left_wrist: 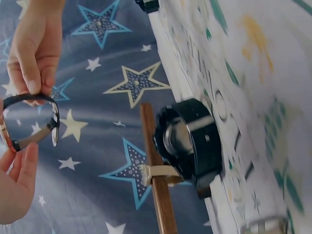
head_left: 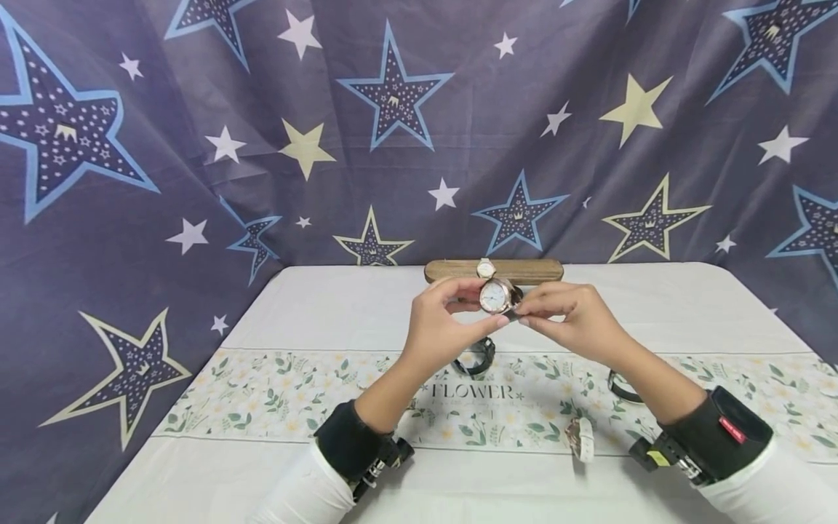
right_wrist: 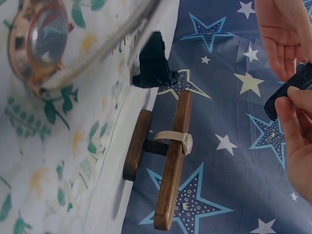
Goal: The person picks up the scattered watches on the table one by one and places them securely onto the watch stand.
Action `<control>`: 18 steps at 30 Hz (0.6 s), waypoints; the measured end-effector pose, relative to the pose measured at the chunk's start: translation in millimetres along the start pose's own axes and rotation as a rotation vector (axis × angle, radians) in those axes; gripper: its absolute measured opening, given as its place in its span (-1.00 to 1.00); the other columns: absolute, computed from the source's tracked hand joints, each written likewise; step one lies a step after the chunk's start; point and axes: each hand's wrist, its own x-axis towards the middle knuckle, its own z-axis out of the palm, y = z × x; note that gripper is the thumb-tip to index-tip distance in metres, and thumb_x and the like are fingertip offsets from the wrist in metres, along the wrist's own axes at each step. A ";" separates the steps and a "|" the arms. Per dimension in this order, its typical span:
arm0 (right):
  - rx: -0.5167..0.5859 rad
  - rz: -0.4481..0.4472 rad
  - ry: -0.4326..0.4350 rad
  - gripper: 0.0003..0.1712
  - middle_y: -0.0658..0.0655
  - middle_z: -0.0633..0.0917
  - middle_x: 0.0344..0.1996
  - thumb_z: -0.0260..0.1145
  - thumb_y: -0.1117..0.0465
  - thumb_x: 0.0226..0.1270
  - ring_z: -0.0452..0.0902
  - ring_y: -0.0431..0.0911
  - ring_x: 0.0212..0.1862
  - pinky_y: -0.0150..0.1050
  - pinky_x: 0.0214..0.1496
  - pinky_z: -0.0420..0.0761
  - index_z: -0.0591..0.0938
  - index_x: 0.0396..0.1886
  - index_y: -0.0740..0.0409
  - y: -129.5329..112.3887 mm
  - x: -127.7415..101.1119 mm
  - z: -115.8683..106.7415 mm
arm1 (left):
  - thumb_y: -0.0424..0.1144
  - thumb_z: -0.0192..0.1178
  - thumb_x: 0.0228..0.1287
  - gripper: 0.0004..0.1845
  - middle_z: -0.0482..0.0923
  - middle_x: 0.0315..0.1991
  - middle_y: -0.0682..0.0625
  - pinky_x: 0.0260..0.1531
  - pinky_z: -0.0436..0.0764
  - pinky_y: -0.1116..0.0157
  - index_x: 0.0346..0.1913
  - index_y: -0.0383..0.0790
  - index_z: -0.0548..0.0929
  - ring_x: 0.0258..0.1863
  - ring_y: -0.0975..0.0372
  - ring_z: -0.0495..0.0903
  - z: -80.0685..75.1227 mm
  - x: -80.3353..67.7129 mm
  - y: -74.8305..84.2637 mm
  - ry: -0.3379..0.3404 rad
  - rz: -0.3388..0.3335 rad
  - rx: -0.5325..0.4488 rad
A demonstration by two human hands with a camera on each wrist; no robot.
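Note:
Above the middle of the table both hands hold up a rose-gold watch [head_left: 495, 296] with a white dial and a dark strap [left_wrist: 30, 100]. My left hand [head_left: 466, 304] pinches it from the left, thumb under the case. My right hand [head_left: 527, 310] pinches the strap end [right_wrist: 291, 90] on the right. In the left wrist view the strap forms a loop between my left hand [left_wrist: 17, 183] and my right hand's fingers [left_wrist: 35, 73]. Right behind the hands stands a wooden bar stand [head_left: 524, 271] with a pale-strapped watch [head_left: 485, 268] wrapped round it.
A black watch [head_left: 476, 358] lies on the flower-print runner [head_left: 294, 397] below the hands. A dark strap [head_left: 618, 386] lies by my right forearm, and a rose-gold watch with a white strap [head_left: 581, 439] lies nearer the front. A star-print cloth [head_left: 196, 182] hangs behind the table.

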 end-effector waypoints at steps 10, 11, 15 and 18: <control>0.037 0.030 0.026 -0.72 0.05 0.75 -0.30 0.46 0.60 -0.03 0.62 -0.18 -0.24 -0.47 -0.27 0.63 0.78 -0.36 0.21 -0.5 -3.1 5.3 | -0.53 0.50 -0.10 -0.51 0.55 -0.09 -0.21 -0.14 0.69 0.30 -0.02 -0.52 0.63 -0.23 0.13 0.68 7.8 -3.5 2.3 0.021 0.155 -0.045; 0.045 0.035 0.023 -0.73 0.06 0.75 -0.29 0.46 0.59 -0.02 0.63 -0.17 -0.23 -0.45 -0.26 0.64 0.78 -0.35 0.22 -0.9 -2.9 5.5 | -0.54 0.50 -0.11 -0.51 0.55 -0.09 -0.21 -0.15 0.69 0.30 -0.02 -0.52 0.63 -0.23 0.12 0.68 7.8 -3.3 1.9 0.022 0.172 -0.042; 0.063 0.069 0.006 -0.67 0.15 0.73 -0.23 0.45 0.59 0.01 0.66 -0.13 -0.23 -0.40 -0.20 0.68 0.74 -0.20 0.29 -3.3 -1.9 4.6 | -0.53 0.51 -0.11 -0.51 0.55 -0.09 -0.23 -0.15 0.69 0.33 -0.03 -0.53 0.63 -0.21 0.11 0.68 5.3 -1.5 -1.0 0.019 0.268 0.034; 0.079 0.076 0.003 -0.51 0.22 0.69 -0.13 0.45 0.61 -0.01 0.68 -0.05 -0.20 -0.38 -0.10 0.67 0.65 -0.01 0.36 -5.6 -0.9 2.3 | -0.48 0.52 -0.10 -0.51 0.55 -0.09 -0.23 -0.14 0.66 0.41 -0.03 -0.53 0.64 -0.19 0.12 0.66 1.1 0.7 -3.2 0.022 0.355 0.167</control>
